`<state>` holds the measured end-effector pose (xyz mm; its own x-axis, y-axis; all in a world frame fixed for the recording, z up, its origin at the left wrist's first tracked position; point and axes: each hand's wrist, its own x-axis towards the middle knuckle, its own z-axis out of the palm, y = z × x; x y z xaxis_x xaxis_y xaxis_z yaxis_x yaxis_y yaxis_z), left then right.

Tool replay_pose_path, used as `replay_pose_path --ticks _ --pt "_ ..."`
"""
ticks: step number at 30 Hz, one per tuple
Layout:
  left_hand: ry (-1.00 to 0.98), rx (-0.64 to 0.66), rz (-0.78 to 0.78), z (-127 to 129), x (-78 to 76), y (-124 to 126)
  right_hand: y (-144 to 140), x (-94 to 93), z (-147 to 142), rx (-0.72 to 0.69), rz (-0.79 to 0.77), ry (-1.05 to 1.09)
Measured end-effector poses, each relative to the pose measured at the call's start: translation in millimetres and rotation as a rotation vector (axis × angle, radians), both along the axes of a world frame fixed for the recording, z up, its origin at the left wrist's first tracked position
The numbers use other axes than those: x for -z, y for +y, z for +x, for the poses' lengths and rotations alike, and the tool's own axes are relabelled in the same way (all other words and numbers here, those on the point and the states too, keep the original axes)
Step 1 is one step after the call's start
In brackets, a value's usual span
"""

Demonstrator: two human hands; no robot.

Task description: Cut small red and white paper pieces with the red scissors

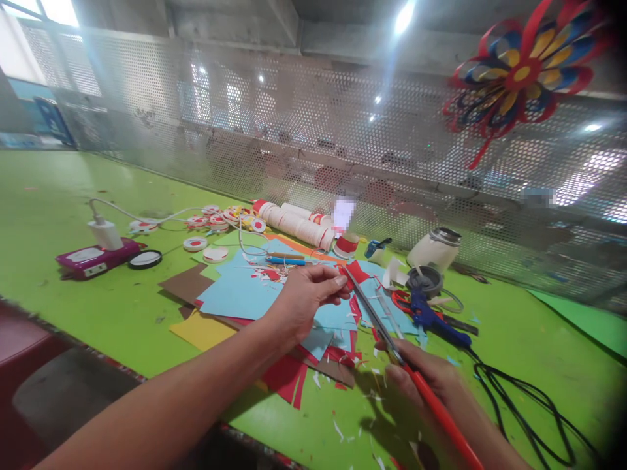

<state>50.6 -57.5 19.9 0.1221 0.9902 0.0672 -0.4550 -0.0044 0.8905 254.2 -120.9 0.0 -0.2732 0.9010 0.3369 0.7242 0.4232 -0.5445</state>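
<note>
My left hand [301, 294] is closed in a pinch above the stacked paper, with a small piece of red paper [345, 277] at its fingertips. Wrapped round a pair of scissors [379, 323] with red handles is my right hand [435, 372]. The blade tips point up and left, close beside the red piece and my left fingertips. Whether the blades touch the paper I cannot tell. Below both hands lie light blue sheets [240, 297], with brown, yellow and red paper under them and scraps scattered round.
A blue glue gun [435, 320] with a looped black cable lies at the right, near a tipped white bottle [434, 249]. Stacked paper cups [294, 223] lie behind the sheets. A purple power strip [98, 258] with a white charger sits at left. A perforated metal screen [294, 130] borders the table.
</note>
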Motion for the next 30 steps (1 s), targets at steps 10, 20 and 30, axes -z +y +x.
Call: replay_pose_path --ticks 10,20,30 --pt "0.000 0.010 -0.013 2.0 3.6 1.6 -4.0 6.0 -3.4 0.015 0.050 0.024" --pt "0.008 0.023 -0.057 1.3 3.1 1.3 -3.6 10.0 -3.7 0.015 0.071 -0.059" --pt "0.000 0.001 -0.042 -4.4 2.1 4.5 2.8 -2.4 5.9 0.080 -0.021 -0.104"
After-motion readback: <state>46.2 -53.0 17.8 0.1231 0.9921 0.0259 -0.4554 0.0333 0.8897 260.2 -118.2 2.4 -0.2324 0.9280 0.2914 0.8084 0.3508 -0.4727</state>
